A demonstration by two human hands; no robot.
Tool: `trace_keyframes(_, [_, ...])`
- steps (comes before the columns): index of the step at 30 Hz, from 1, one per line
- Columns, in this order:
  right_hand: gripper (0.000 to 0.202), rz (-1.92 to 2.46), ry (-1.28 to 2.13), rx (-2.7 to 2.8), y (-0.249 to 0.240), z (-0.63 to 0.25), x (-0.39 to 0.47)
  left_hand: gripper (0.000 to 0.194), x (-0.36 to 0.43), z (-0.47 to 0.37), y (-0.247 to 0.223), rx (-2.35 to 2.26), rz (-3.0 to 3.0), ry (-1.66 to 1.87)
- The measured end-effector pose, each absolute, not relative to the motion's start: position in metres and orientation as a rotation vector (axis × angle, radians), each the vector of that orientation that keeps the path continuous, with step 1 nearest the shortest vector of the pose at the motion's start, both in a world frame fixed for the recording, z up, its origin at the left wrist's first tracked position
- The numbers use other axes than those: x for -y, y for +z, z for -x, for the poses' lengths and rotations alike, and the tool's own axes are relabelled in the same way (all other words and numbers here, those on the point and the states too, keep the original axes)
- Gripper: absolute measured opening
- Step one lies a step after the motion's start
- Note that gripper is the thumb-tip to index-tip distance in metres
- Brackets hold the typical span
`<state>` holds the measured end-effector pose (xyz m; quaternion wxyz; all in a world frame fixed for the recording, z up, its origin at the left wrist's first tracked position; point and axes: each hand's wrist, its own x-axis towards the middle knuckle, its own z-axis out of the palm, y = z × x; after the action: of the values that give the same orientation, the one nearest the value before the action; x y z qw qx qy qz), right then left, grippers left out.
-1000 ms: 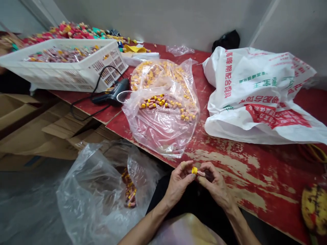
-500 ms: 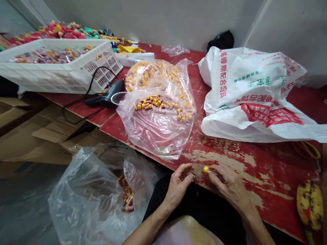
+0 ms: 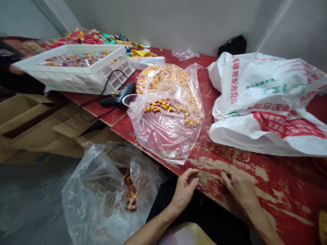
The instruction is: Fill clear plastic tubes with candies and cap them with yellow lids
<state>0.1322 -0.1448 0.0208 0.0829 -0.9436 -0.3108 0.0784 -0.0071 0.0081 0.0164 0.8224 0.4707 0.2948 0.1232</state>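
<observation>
At the table's front edge, my right hand (image 3: 240,192) is closed and blurred. Its fingertips pinch a small yellow-capped brown piece (image 3: 222,182), mostly hidden, with a bit of yellow showing. My left hand (image 3: 186,187) is just left of it over the edge, fingers loosely curled, a gap between thumb and forefinger and nothing visible in it. Beyond both hands lies a clear plastic bag (image 3: 166,143) on the table, with many similar pieces (image 3: 159,104) on and in it. Lower left, another clear bag (image 3: 102,200) hangs open below the table edge, with more yellow-capped pieces (image 3: 131,194) inside.
A white plastic basket (image 3: 76,78) of wrapped pieces stands at the back left, a person's arm (image 3: 22,78) beside it. A black corded heat-gun-like tool (image 3: 120,97) lies near it. A white printed sack (image 3: 265,102) covers the right side. Cardboard (image 3: 43,129) lies below left.
My right hand has turned and shifted slightly right, so the yellow-capped piece is now mostly hidden. The left hand's fingers have drawn a little closer together. The view has swung left; a person's arm appears.
</observation>
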Motion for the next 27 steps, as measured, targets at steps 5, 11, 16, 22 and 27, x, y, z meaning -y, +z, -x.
trace_keyframes(5, [0.042,2.368,0.453,0.530,0.013,-0.120,0.156,0.022,-0.002,0.017,0.015,-0.540,-1.070,0.329])
trace_keyframes(11, [0.039,1.980,0.702,0.500,0.028,-0.070,0.119,0.043,-0.005,0.026,0.020,-0.443,-1.092,0.189])
trace_keyframes(16, [0.037,1.940,0.694,0.623,0.023,-0.068,0.105,0.039,-0.022,0.037,0.027,-0.472,-1.096,0.204])
trace_keyframes(22, [0.040,2.020,0.582,0.584,0.013,-0.086,0.122,0.022,-0.079,0.097,0.041,-0.778,-1.275,0.369])
trace_keyframes(27, [0.043,2.137,0.442,0.380,0.004,-0.107,0.139,0.026,-0.134,0.174,0.034,-1.262,-1.482,0.595])
